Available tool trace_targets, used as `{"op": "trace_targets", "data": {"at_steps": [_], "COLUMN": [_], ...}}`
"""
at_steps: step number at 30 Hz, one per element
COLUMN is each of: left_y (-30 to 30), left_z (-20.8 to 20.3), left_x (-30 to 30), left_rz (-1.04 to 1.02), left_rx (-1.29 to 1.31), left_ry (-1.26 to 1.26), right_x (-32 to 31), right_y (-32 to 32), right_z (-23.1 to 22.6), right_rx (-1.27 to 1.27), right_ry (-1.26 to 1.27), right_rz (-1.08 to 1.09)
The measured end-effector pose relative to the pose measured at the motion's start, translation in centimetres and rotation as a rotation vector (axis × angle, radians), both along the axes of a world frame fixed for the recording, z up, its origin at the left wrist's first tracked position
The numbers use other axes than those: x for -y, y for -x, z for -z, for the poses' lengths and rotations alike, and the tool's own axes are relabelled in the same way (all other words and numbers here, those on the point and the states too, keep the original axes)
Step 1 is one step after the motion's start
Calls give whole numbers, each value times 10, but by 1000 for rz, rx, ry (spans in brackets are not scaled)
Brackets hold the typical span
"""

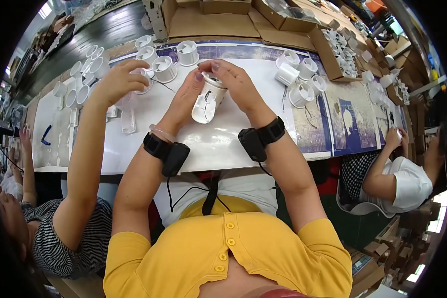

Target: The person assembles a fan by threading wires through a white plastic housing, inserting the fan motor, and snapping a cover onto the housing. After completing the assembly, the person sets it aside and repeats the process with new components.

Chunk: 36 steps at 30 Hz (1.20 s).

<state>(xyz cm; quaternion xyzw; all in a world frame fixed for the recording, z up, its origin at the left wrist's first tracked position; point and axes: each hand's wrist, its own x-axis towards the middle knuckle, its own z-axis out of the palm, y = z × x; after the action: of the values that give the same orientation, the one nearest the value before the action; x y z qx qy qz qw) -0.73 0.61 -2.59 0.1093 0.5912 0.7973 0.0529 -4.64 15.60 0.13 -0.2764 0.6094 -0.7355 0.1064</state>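
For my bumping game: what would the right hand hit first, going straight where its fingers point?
The right hand would probably bump the left hand first, though depth is unclear and they may already touch.

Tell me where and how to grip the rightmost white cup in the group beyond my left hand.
Pinch the round wall of that cup across opposite sides, just above its wider bottom rim. Coming from above and the right looks best: it stands upright, and its right side is free, while another cup sits close on its near left.
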Motion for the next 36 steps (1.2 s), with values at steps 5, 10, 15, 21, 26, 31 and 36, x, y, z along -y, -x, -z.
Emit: {"op": "trace_targets", "data": {"at_steps": [5,10,15,21,26,31,36], "left_y": [-2,-4,0,2,0,1,0], "left_z": [-1,-8,1,0,1,4,2], "left_x": [0,1,-3,-7,-2,-4,-4], "left_rz": [41,36,-43,-85,-51,-65,-46], "left_rx": [100,131,57,21,26,26,88], "left_ry": [-156,-152,-141,-129,-93,-127,-173], "right_x": [6,10,11,13,15,15,13], "right_y": [3,6,9,14,9,7,8], "right_z": [-9,-8,1,9,9,6,4], "right_rx": [16,63,-32,-37,13,-64,42], "right_ry": [-90,-30,-75,-32,-22,-55,-64], "right_rz": [-43,-72,-26,17,28,113,67]}}
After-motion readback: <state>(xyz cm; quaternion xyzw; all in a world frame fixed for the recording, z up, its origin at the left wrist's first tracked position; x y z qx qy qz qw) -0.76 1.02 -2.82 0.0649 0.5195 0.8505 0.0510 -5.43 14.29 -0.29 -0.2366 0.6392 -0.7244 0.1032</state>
